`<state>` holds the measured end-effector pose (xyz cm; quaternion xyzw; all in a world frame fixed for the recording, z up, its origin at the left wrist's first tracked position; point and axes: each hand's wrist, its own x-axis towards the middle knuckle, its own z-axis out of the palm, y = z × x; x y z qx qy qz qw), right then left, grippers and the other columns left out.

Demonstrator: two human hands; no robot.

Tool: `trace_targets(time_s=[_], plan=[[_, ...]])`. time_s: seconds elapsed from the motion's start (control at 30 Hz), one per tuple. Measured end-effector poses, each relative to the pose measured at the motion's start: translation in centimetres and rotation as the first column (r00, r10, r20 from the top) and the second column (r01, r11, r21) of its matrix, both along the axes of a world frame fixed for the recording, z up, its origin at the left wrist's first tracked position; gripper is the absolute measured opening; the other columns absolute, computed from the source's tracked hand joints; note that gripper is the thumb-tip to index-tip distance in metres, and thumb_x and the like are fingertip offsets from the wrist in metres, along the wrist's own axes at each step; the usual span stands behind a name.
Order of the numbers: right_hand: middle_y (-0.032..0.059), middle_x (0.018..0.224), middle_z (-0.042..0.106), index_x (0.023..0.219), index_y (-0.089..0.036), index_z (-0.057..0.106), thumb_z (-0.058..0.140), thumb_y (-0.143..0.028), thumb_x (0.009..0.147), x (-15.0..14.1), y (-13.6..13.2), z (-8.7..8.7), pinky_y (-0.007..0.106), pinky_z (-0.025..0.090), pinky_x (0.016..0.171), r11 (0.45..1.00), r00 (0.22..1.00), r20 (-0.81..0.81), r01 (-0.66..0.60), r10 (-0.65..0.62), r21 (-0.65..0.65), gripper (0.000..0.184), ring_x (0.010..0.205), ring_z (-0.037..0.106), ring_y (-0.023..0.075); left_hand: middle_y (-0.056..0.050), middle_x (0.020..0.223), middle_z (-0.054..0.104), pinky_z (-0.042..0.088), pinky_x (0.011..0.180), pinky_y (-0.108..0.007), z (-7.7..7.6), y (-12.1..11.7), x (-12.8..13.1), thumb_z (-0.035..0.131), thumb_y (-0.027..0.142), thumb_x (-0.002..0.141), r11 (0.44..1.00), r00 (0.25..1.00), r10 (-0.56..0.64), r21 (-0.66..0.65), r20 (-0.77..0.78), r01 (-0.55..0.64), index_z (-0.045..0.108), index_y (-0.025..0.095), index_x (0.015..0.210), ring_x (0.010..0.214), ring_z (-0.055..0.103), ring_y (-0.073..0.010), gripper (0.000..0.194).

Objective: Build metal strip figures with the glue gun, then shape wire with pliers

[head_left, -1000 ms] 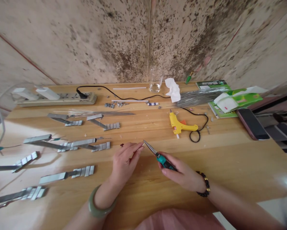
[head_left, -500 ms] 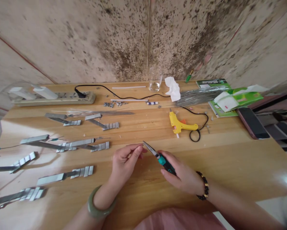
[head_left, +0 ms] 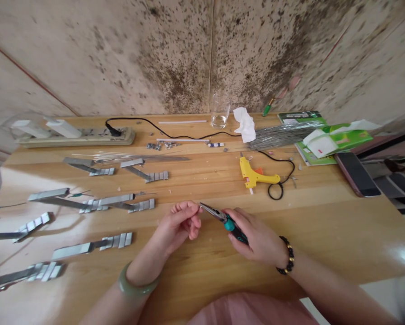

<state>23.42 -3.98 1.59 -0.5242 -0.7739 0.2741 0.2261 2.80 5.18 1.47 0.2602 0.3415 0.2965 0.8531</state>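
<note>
My right hand [head_left: 256, 237] is closed around the handles of a pair of needle-nose pliers [head_left: 227, 222] with black and teal grips. The jaws point up and to the left, their tip meeting the fingertips of my left hand [head_left: 180, 223]. Thumb and index finger of that hand are pinched together at the tip. What they hold is too small to make out. Several grey folded metal-looking strips [head_left: 116, 242] lie to the left of my hands. A yellow glue gun [head_left: 256, 176] rests beyond the pliers.
A power strip [head_left: 94, 137] stands at the back left. Along the wall are a glass [head_left: 219, 118], a crumpled tissue [head_left: 244, 124] and a bundle of thin wires [head_left: 283, 135]. A tissue pack [head_left: 344, 137] and a phone [head_left: 358, 174] lie at the right. A black cord [head_left: 175, 137] crosses the back.
My left hand has turned, its fingers now curled more toward me, and shifted slightly left. The pliers' tip has moved a little left and down with it.
</note>
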Motion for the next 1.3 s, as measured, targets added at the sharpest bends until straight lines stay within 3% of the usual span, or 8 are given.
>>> trace_targets(time_s=[0.2, 0.33, 0.43, 0.63, 0.83, 1.1, 1.2, 1.3], plan=[[0.0138, 0.118, 0.056, 0.132, -0.016, 0.038, 0.048, -0.021, 0.088, 0.0, 0.0, 0.0, 0.041, 0.046, 0.091, 0.996, 0.995, -0.093, 0.015, -0.022, -0.083, 0.045, 0.105, 0.056, 0.0245, 0.0, 0.048, 0.065, 0.037, 0.032, -0.016, -0.1, -0.1, 0.1, 0.079, 0.034, 0.065, 0.999, 0.999, 0.027, 0.047, -0.045, -0.024, 0.066, 0.012, 0.068, 0.032, 0.052, -0.0081, 0.025], [0.0123, 0.126, 0.053, 0.134, -0.019, 0.036, 0.051, -0.023, 0.088, 0.3, -0.3, 0.1, 0.039, 0.043, 0.097, 0.976, 0.951, -0.303, -0.005, -0.062, -0.216, 0.049, 0.114, 0.052, 0.0225, -0.001, 0.056, 0.068, 0.046, 0.04, -0.019, -0.2, -0.4, 0.3, 0.074, 0.036, 0.072, 0.945, 0.973, 0.161, 0.31, -0.165, -0.104, 0.067, 0.014, 0.072, 0.04, 0.059, -0.0099, 0.023], [0.0091, 0.112, 0.058, 0.134, -0.019, 0.039, 0.051, -0.025, 0.089, 0.4, -0.4, 0.1, 0.036, 0.047, 0.088, 0.935, 0.887, -0.44, -0.032, -0.136, -0.352, 0.047, 0.099, 0.057, 0.019, -0.002, 0.063, 0.07, 0.051, 0.047, -0.021, -0.6, -0.9, 0.3, 0.066, 0.033, 0.08, 0.798, 0.907, 0.299, 0.599, -0.295, -0.068, 0.07, 0.015, 0.08, 0.047, 0.062, -0.0109, 0.018], [0.0064, 0.103, 0.058, 0.13, -0.019, 0.044, 0.051, -0.026, 0.089, 0.2, -0.3, 0.2, 0.029, 0.048, 0.073, 0.861, 0.783, -0.592, -0.156, -0.19, -0.484, 0.042, 0.082, 0.055, 0.014, -0.002, 0.072, 0.075, 0.053, 0.062, -0.023, -0.8, -1.3, -0.1, 0.062, 0.021, 0.082, 0.314, 0.701, 0.595, 0.917, -0.393, 0.247, 0.072, 0.02, 0.092, 0.059, 0.068, -0.0133, 0.014], [0.0046, 0.096, 0.055, 0.127, -0.02, 0.045, 0.048, -0.027, 0.091, 0.1, -0.4, 0.4, 0.025, 0.046, 0.064, 0.837, 0.777, -0.594, -0.171, -0.21, -0.52, 0.036, 0.072, 0.05, 0.0116, -0.005, 0.079, 0.076, 0.05, 0.062, -0.025, -0.7, -0.9, -0.4, 0.059, 0.019, 0.084, 0.117, 0.64, 0.67, 0.905, -0.376, 0.409, 0.071, 0.023, 0.095, 0.067, 0.07, -0.0167, 0.018], [0.0039, 0.094, 0.058, 0.128, -0.02, 0.046, 0.048, -0.029, 0.091, 0.2, -0.6, 0.1, 0.03, 0.047, 0.077, 0.898, 0.87, -0.457, -0.04, -0.185, -0.438, 0.038, 0.081, 0.054, 0.0149, -0.006, 0.075, 0.075, 0.047, 0.062, -0.026, -1.2, -0.7, -0.6, 0.063, 0.022, 0.081, 0.184, 0.631, 0.639, 0.884, -0.439, 0.43, 0.073, 0.024, 0.091, 0.067, 0.069, -0.0181, 0.014], [0.0058, 0.097, 0.06, 0.133, -0.019, 0.042, 0.048, -0.029, 0.091, 0.1, -0.7, 0.1, 0.034, 0.048, 0.081, 0.918, 0.907, -0.386, 0.004, -0.17, -0.396, 0.044, 0.088, 0.056, 0.0178, -0.005, 0.076, 0.075, 0.049, 0.065, -0.026, -0.8, -1.0, -0.3, 0.063, 0.023, 0.081, 0.29, 0.659, 0.601, 0.891, -0.453, 0.349, 0.073, 0.023, 0.089, 0.066, 0.069, -0.0175, 0.013], [0.0088, 0.105, 0.06, 0.134, -0.018, 0.04, 0.048, -0.028, 0.091, 0.0, -0.8, 0.1, 0.037, 0.048, 0.086, 0.937, 0.94, -0.312, 0.025, -0.141, -0.348, 0.045, 0.098, 0.058, 0.0203, -0.003, 0.071, 0.074, 0.05, 0.062, -0.025, -0.3, -1.3, -0.1, 0.063, 0.026, 0.082, 0.478, 0.718, 0.508, 0.849, -0.476, 0.225, 0.072, 0.021, 0.086, 0.059, 0.066, -0.015, 0.012]])
